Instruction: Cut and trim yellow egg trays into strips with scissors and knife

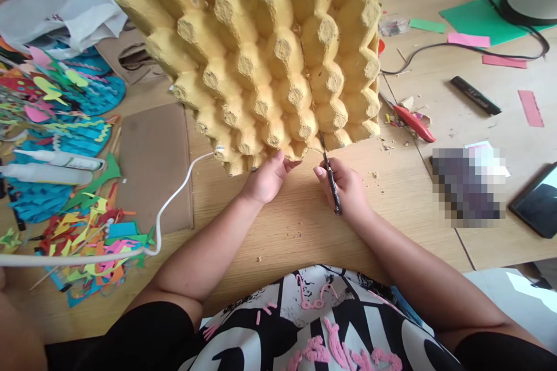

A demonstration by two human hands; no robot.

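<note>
A yellow egg tray [270, 58] of moulded pulp is tilted up before me, its knobbly side towards me. My left hand [267, 177] grips its lower edge, thumb on the near side and the other fingers partly hidden behind. My right hand [346, 188] is closed round black-handled scissors [332, 182], seen edge-on. Their blades meet the tray's lower edge, right of the middle, and a dark slit runs upward from there between two rows of cups. The blade tips are hard to make out.
Left lie a brown cardboard sheet [156, 168], white glue bottles [52, 174] and colourful paper scraps [93, 235]. A white cable [169, 197] crosses there. Right are a red-handled cutter [415, 123], a black marker [475, 95], paper strips [531, 108] and a phone [537, 200].
</note>
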